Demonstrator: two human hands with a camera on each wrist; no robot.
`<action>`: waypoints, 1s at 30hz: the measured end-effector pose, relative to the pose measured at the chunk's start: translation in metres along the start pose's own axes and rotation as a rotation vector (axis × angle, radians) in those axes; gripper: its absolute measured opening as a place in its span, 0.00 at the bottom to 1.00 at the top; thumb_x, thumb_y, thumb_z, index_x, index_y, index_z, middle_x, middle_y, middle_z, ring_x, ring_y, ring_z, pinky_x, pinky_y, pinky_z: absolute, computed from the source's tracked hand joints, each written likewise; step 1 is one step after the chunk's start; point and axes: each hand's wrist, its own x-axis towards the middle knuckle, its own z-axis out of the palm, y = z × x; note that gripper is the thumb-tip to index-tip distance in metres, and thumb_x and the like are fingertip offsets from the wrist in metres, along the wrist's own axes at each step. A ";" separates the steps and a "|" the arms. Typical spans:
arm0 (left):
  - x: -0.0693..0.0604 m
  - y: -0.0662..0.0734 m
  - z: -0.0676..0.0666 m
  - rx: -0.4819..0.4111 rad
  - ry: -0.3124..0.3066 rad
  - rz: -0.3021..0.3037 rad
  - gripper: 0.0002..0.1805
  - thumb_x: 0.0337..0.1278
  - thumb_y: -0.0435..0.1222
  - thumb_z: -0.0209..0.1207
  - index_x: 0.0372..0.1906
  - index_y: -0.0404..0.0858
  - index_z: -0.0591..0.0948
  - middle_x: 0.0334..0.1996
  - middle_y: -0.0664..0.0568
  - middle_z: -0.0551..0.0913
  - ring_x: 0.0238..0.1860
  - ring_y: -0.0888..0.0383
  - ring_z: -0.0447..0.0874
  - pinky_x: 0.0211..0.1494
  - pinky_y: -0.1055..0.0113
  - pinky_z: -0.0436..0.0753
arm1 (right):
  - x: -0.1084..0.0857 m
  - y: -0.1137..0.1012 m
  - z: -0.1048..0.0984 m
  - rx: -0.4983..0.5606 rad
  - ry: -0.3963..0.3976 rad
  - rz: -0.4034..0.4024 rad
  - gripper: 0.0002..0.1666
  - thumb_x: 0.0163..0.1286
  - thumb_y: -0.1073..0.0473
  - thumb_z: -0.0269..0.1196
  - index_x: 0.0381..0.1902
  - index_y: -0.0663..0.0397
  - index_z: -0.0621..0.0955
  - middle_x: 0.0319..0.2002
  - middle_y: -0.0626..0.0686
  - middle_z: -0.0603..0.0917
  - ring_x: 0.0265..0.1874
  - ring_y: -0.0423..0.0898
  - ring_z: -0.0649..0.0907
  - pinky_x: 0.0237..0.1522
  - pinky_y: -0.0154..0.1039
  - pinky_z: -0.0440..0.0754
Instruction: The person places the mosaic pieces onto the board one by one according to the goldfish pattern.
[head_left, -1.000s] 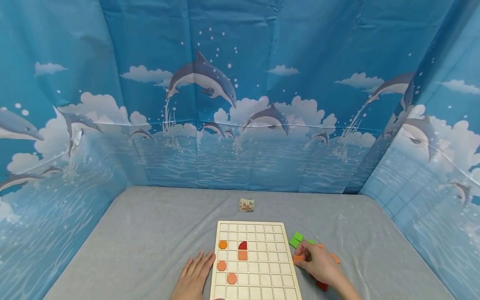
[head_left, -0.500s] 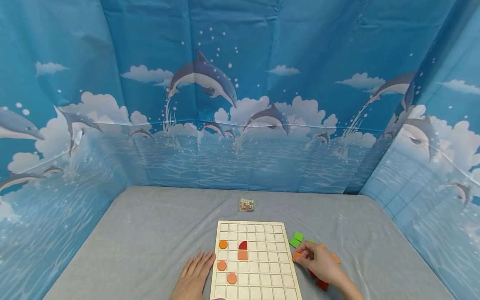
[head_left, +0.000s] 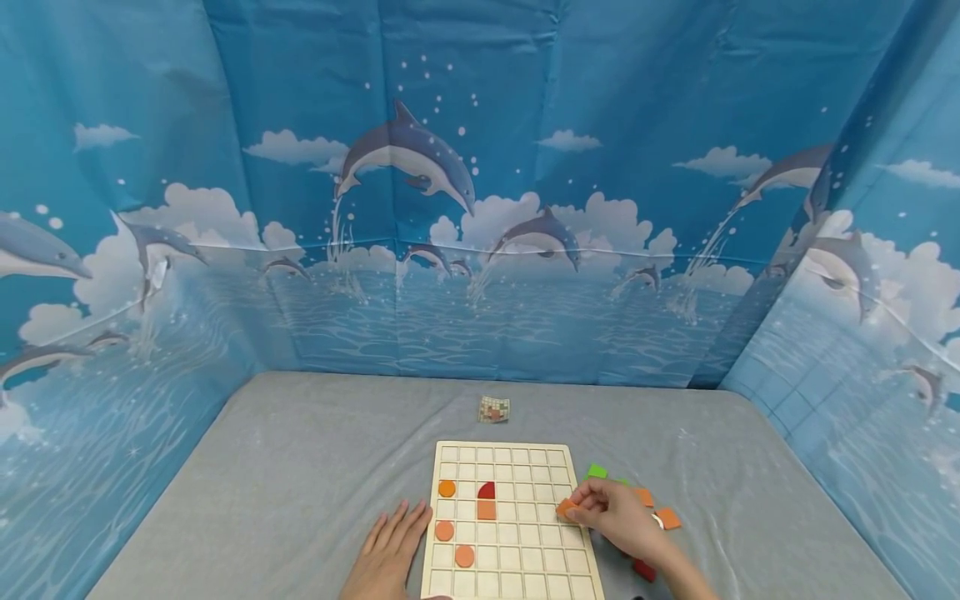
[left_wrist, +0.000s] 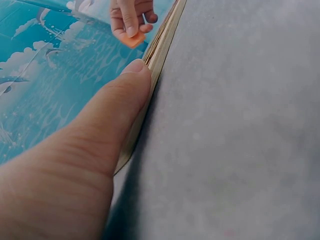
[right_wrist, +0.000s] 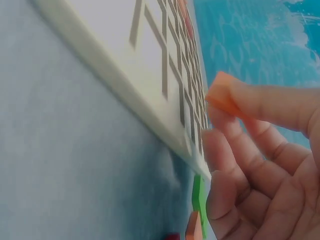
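Between thumb and fingers my right hand (head_left: 618, 517) pinches an orange square tile (head_left: 566, 509), held over the right edge of a pale wooden grid board (head_left: 528, 558). The right wrist view shows the same orange tile (right_wrist: 223, 93) at the fingertips, apart from the board. My left hand (head_left: 386, 550) lies with straight fingers at the board's left edge; its thumb (left_wrist: 112, 107) touches the board's side in the left wrist view. In the board's cells sit an orange disc (head_left: 447, 488), two salmon discs (head_left: 444, 531), a red quarter-circle tile (head_left: 487, 491) and a salmon square tile (head_left: 486, 510).
Right of the board lie loose tiles: green ones (head_left: 597, 472), orange ones (head_left: 667, 518) and dark red ones (head_left: 643, 570), some partly hidden by my right hand. A small printed card (head_left: 494, 409) lies beyond the board on the grey cloth (head_left: 337, 450). A dolphin-print curtain (head_left: 480, 317) surrounds the table.
My right hand has carried the orange square tile left, from the loose tiles to above the board's right edge. My left hand has stayed in place.
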 end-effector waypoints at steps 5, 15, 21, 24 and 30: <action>0.000 0.000 0.000 0.008 0.030 0.017 0.59 0.40 0.77 0.49 0.71 0.38 0.63 0.68 0.51 0.64 0.68 0.48 0.58 0.64 0.74 0.28 | 0.008 -0.004 0.009 -0.014 -0.035 -0.036 0.12 0.61 0.56 0.68 0.35 0.57 0.79 0.25 0.49 0.79 0.23 0.47 0.77 0.22 0.34 0.73; 0.000 0.000 0.002 0.019 0.047 0.032 0.59 0.40 0.77 0.49 0.70 0.38 0.64 0.68 0.51 0.64 0.68 0.48 0.58 0.64 0.75 0.26 | 0.022 -0.014 0.026 -0.056 -0.065 -0.150 0.08 0.64 0.58 0.66 0.37 0.55 0.80 0.28 0.48 0.79 0.21 0.43 0.76 0.20 0.35 0.74; 0.000 0.000 0.001 0.000 0.026 0.020 0.58 0.41 0.76 0.49 0.71 0.39 0.63 0.69 0.51 0.64 0.69 0.48 0.57 0.64 0.75 0.27 | 0.032 -0.020 0.037 -0.074 -0.079 -0.199 0.05 0.64 0.62 0.65 0.37 0.56 0.80 0.28 0.48 0.78 0.20 0.45 0.77 0.21 0.35 0.75; 0.000 0.001 -0.001 -0.018 0.001 0.002 0.58 0.41 0.76 0.49 0.71 0.39 0.63 0.69 0.52 0.63 0.69 0.48 0.56 0.65 0.70 0.33 | 0.035 -0.022 0.042 -0.087 -0.088 -0.210 0.04 0.65 0.63 0.64 0.37 0.55 0.81 0.28 0.47 0.78 0.22 0.44 0.78 0.23 0.36 0.76; 0.001 0.002 -0.002 -0.027 -0.021 -0.020 0.58 0.41 0.76 0.49 0.71 0.39 0.62 0.69 0.51 0.63 0.69 0.48 0.56 0.64 0.64 0.39 | 0.037 -0.025 0.049 -0.103 -0.098 -0.225 0.02 0.64 0.62 0.65 0.35 0.53 0.82 0.28 0.46 0.78 0.23 0.41 0.76 0.25 0.36 0.75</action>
